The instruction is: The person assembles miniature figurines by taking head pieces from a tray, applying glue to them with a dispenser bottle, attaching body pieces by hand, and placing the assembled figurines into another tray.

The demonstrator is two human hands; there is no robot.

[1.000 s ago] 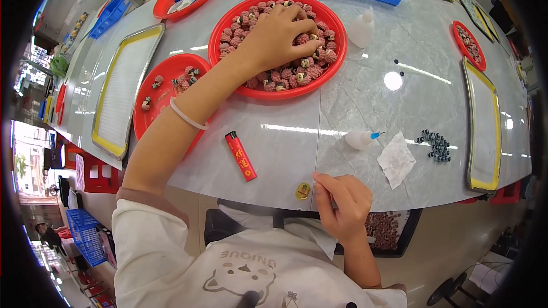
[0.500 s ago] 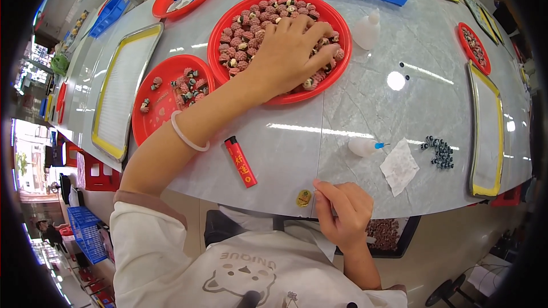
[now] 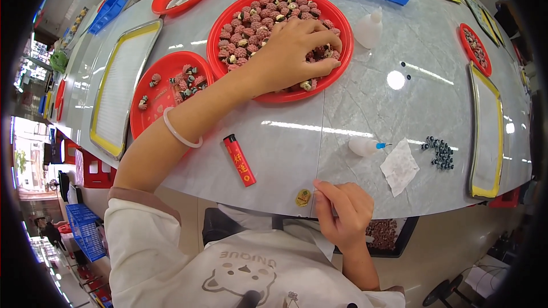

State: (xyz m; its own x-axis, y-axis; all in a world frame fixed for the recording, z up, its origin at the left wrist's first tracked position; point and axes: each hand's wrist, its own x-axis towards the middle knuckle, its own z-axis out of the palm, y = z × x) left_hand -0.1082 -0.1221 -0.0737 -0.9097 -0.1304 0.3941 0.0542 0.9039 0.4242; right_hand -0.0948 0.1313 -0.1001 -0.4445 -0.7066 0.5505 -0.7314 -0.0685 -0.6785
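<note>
The left hand [image 3: 294, 51] lies fingers curled over the heap of small pinkish-brown beads [image 3: 257, 28] in the large round red plastic tray [image 3: 342, 40], evidently gathering some; whether any are pinched cannot be told. The right hand [image 3: 342, 214] rests at the near edge of the grey marble-patterned worktop [image 3: 365, 108], fingers pressed together on something too small to identify, just beside a small yellow-brown disc [image 3: 303, 197]. A red lighter [image 3: 239, 160] lies within reach.
</note>
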